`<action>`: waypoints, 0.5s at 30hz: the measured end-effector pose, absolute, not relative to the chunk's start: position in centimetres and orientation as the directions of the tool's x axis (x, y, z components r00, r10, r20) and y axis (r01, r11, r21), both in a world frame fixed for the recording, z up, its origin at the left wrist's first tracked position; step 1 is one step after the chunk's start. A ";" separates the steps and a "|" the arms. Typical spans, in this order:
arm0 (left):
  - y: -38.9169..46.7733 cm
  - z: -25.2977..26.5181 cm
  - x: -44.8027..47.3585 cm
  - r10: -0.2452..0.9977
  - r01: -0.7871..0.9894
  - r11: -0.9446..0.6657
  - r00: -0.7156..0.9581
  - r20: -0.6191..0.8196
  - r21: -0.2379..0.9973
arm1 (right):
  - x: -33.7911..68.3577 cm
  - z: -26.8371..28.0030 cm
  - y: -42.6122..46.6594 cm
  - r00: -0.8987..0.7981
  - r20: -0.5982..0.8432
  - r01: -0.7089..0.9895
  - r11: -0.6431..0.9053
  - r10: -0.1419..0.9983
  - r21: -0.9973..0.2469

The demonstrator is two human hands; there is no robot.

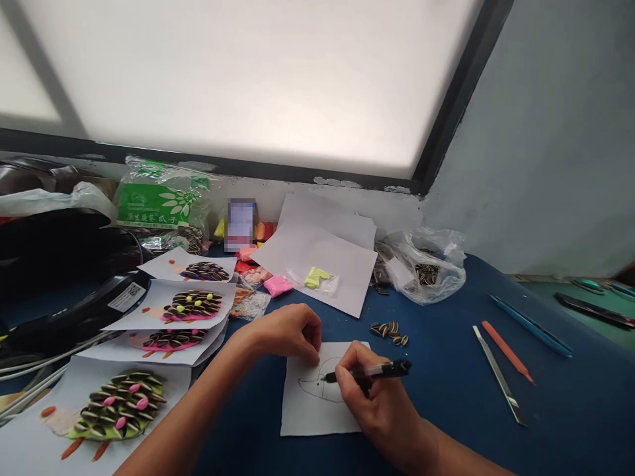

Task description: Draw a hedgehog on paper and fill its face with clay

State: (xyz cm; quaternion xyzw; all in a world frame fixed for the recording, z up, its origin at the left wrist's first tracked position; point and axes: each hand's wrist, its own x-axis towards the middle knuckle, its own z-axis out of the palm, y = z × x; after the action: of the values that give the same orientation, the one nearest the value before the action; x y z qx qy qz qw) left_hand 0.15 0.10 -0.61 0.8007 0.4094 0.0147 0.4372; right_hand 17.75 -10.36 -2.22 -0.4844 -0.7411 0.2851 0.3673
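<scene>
A black pen [384, 370] is gripped in my right hand [372, 403], its tip touching a small white sheet of paper [302, 420]. On that sheet is a thin line drawing [310, 390] with a pointed snout, a dot and a curved outline, partly covered by my right hand. My left hand [292, 330] rests at the paper's top edge with curled fingers and fingertips against the sheet; no object shows in it. Just beyond the paper lies a small pile of striped sunflower seeds [389, 330].
Hedgehog pictures made with seeds and clay [119, 406] overlap at left. Behind are a green seed bag [163, 198], blank sheets [317, 248], a pink clay packet [278, 285] and a clear bag of seeds [426, 271]. At right lie blue tweezers [533, 325], an orange tool [506, 350] and a craft knife [499, 373].
</scene>
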 end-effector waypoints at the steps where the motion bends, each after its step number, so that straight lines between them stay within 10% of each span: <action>1: 0.1 -0.6 0.1 0.669 0.646 -0.284 0.663 -0.336 0.709 | 18.0 -2.1 -10.1 -0.239 0.276 0.500 0.362 0.931 -0.787; 8: 0.0 -0.2 0.2 0.675 0.677 -0.283 0.644 -0.361 0.679 | 20.8 -2.5 -7.7 -0.135 0.430 0.533 0.431 0.893 -0.728; 15: 0.1 -0.2 0.1 0.640 0.643 -0.260 0.673 -0.370 0.721 | 21.7 -3.3 -7.7 -0.441 0.466 0.771 0.589 0.767 -0.241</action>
State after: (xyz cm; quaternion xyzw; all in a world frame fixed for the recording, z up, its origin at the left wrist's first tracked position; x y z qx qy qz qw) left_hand 0.07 0.07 -0.19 0.7937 0.4041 -0.0013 0.4546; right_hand 21.74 -7.67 -3.28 -0.4531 -0.8488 -0.0033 0.2726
